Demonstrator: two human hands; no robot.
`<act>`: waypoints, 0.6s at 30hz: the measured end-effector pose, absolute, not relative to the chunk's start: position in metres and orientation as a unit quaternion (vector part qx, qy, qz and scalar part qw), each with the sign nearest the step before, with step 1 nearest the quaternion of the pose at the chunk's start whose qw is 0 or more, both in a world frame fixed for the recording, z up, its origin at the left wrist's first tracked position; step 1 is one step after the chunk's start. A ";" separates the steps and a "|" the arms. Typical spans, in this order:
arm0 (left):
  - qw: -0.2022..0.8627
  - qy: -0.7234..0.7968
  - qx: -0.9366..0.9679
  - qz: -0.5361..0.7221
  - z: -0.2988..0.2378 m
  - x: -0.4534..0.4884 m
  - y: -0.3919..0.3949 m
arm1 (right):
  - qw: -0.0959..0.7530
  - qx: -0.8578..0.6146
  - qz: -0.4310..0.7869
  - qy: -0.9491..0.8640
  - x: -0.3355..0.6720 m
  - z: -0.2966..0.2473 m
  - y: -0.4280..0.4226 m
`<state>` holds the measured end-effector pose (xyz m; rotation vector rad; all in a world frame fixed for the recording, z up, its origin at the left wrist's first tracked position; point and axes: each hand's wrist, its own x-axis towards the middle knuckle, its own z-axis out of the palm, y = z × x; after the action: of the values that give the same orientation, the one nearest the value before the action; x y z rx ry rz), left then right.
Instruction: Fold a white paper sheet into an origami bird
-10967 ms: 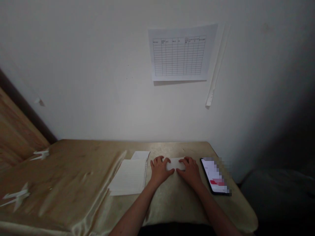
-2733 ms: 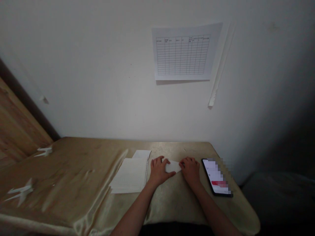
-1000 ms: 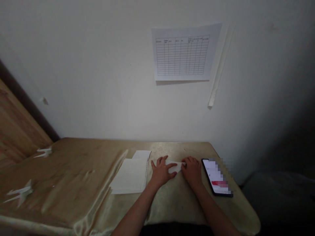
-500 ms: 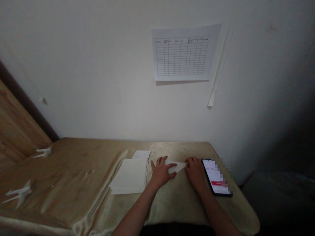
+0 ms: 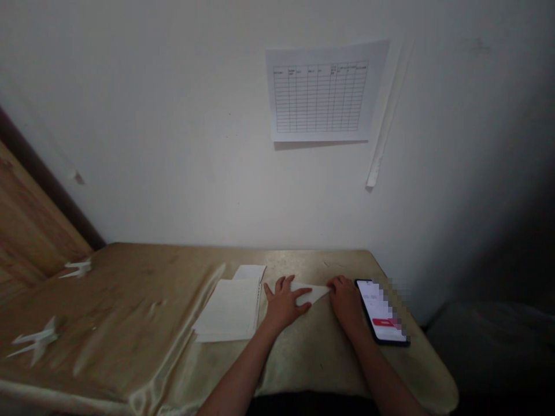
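And here's the crease work, by the look of it: a folded white paper [image 5: 319,291] lies flat on the gold satin tablecloth [image 5: 316,361], tapering to a sharp point on its right, and the step in hand looks like running a fold out to that tip. The left hand [image 5: 284,304] is the anchor at the paper's left end, palm down, fingers spread wide, index and thumb reaching onto the white without clenching. The right hand [image 5: 346,299] sits at the pointed end, fingers bunched and curled right at the tip; whether they pinch it or merely press on it, I can't tell, the undersides are hidden.

Both forearms come in from the near side of the paper, angled inward, wrists low. What does the next move call for? A steady left hand, I'd say, and light, even pressure along the edge; that narrow point could easily slip askew or crumple.

Right of the paper, past the right hand, a lit smartphone [image 5: 382,312]. Left of the paper, past the left hand, a stack of lined sheets [image 5: 229,309]. Well to its left, the nearer origami bird [image 5: 43,337] and the farther origami bird [image 5: 80,267].
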<state>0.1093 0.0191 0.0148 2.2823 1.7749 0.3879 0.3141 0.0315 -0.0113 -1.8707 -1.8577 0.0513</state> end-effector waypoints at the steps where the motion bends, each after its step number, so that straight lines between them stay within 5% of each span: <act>1: 0.109 0.604 0.778 0.136 0.014 0.109 0.019 | 0.257 -0.685 0.020 -0.682 0.315 -0.012 0.032; 18: 0.099 0.596 0.786 0.130 0.010 0.107 0.020 | 0.259 -0.677 0.020 -0.689 0.314 -0.015 0.031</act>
<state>0.1071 0.0200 0.0104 2.3253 1.7619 0.3845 0.3144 0.0314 -0.0145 -1.8358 -1.8663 0.0551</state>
